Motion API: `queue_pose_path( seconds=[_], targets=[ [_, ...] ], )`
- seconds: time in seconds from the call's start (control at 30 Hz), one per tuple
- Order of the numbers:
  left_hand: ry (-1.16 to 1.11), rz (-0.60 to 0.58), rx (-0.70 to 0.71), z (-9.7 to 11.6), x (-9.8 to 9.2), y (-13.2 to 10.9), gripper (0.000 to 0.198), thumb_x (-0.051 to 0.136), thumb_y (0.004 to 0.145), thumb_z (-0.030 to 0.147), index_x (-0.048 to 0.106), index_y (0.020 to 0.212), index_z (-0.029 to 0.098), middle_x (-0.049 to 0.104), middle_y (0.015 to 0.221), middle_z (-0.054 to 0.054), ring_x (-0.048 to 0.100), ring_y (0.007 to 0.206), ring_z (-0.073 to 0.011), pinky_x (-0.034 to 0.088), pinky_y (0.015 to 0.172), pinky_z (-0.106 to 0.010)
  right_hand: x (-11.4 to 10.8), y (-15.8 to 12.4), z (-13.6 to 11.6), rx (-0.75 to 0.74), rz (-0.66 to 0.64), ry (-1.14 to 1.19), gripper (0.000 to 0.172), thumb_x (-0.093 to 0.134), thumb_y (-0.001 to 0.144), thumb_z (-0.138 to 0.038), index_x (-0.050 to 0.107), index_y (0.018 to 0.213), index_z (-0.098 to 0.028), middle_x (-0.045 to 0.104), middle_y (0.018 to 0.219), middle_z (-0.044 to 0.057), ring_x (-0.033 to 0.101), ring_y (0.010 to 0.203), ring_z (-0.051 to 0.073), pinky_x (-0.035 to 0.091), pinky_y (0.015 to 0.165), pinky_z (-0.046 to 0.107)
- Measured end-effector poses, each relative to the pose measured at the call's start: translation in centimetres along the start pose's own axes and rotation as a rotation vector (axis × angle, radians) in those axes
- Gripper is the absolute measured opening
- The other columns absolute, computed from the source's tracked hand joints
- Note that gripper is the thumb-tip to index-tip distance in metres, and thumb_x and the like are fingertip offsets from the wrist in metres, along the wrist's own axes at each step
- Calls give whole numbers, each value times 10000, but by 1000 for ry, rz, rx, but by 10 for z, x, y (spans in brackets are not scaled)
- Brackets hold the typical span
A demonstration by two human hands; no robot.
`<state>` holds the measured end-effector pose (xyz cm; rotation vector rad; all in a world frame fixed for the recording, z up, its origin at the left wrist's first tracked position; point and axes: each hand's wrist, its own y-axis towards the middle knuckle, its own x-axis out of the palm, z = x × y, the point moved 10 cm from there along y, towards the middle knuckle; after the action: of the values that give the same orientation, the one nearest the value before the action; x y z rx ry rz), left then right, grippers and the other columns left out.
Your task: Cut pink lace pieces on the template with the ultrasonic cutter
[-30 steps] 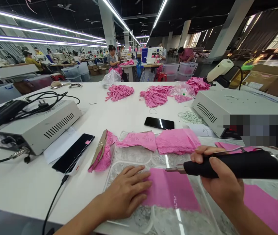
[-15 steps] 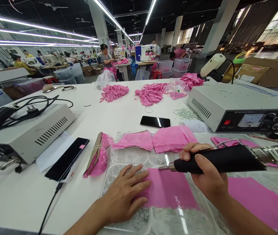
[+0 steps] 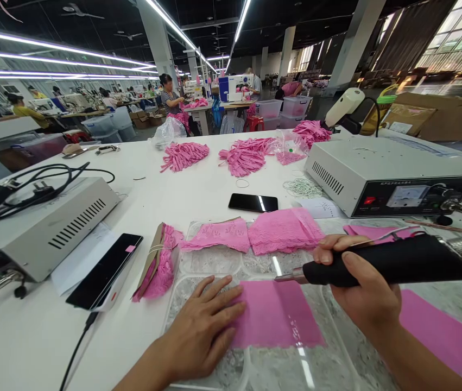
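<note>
A flat pink fabric piece [image 3: 277, 315] lies on a clear plastic sheet [image 3: 283, 369] with a patterned surface beneath. My left hand [image 3: 202, 331] is spread flat, its fingertips over the fabric's left edge. My right hand [image 3: 363, 282] is closed around the black handle of an ultrasonic cutter [image 3: 397, 263]. The cutter points left, its metal tip at the fabric's upper edge; I cannot tell whether it touches. Just beyond lie a pink lace piece [image 3: 218, 236] and a stack of pink lace pieces [image 3: 283, 231]. Another flat pink piece [image 3: 442, 336] is partly hidden by my right forearm.
Grey control boxes stand at right [image 3: 393, 168] and left [image 3: 43, 217]. A phone [image 3: 253, 202], a larger black device [image 3: 104, 271] and a banded lace bundle [image 3: 158, 260] lie around the sheet. Pink strip bundles [image 3: 184, 156] and green bands [image 3: 302, 187] lie farther back.
The cutter's tip has moved right along the fabric's upper edge, with my right hand moving right too. My left hand stays on the fabric. The whole view has shifted slightly.
</note>
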<state>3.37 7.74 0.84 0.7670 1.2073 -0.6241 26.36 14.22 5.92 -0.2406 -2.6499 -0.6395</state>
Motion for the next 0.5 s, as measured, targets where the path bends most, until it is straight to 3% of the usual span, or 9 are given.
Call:
queue_pose_path(
  seconds=[0.5],
  targets=[
    [37,43,51,4,-7,1,473,495,895,164,507,1362,242,496,1441,-33,393,1384,-268,329,1140,-507,11,-1,1,-7,-43,-11,29,650,809,-235,654,780,-237,572,743,4,547,605,142,522,548,296]
  ],
)
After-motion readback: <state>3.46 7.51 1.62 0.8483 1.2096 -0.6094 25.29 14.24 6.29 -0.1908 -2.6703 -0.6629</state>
